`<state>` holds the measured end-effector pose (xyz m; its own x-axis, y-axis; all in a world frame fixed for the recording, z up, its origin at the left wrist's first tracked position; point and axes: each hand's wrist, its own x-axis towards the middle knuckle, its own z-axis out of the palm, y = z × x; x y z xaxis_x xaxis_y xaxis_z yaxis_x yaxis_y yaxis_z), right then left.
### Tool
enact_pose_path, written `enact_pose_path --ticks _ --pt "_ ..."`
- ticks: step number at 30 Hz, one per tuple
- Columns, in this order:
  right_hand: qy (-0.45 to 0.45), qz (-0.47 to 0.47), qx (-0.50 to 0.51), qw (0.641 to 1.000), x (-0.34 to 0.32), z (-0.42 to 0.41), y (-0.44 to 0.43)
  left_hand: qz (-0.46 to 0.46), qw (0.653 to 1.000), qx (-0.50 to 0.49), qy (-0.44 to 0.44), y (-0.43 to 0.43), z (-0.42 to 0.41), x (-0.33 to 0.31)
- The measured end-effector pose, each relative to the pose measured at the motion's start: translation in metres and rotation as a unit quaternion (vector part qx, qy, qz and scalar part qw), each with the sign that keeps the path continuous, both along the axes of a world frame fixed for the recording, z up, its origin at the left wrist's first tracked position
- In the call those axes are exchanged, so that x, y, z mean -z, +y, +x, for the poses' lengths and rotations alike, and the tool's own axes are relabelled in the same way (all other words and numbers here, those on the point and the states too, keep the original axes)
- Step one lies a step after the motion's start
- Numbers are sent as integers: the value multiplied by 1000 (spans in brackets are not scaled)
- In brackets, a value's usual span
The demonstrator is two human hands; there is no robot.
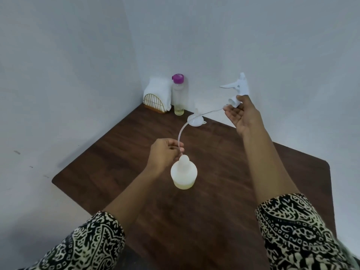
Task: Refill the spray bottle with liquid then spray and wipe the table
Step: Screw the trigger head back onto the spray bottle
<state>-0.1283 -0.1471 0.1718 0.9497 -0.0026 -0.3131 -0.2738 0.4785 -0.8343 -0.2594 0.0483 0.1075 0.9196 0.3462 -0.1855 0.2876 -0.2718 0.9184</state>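
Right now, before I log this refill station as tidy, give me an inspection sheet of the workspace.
Surface: dark wood table in a corner; no spill visible.
Job's things: spray bottle upright, uncapped, a little yellowish liquid inside; spray head held off it, its dip tube arcing down to the bottle's mouth; funnel mouth-down behind; purple-capped bottle nearly empty; white napkins in a wire holder.
Clutter: nothing seen.
Grippers: left hand pinches the tube just above the bottle; right hand holds the spray head aloft.
Cables: nothing seen.
Surroundings: plain white walls.
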Motion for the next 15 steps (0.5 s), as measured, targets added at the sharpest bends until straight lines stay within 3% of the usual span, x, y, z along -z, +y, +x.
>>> enact_pose_path --ticks 5,9,15 --pt "-32 -9 0 999 4 -12 -6 75 997 7 -14 -1 2 15" --pt "-109 -56 -42 992 0 -23 -12 150 987 56 -6 0 3 24" --pt "-223 -174 -131 950 -10 -34 -13 164 984 66 3 3 -4 35"
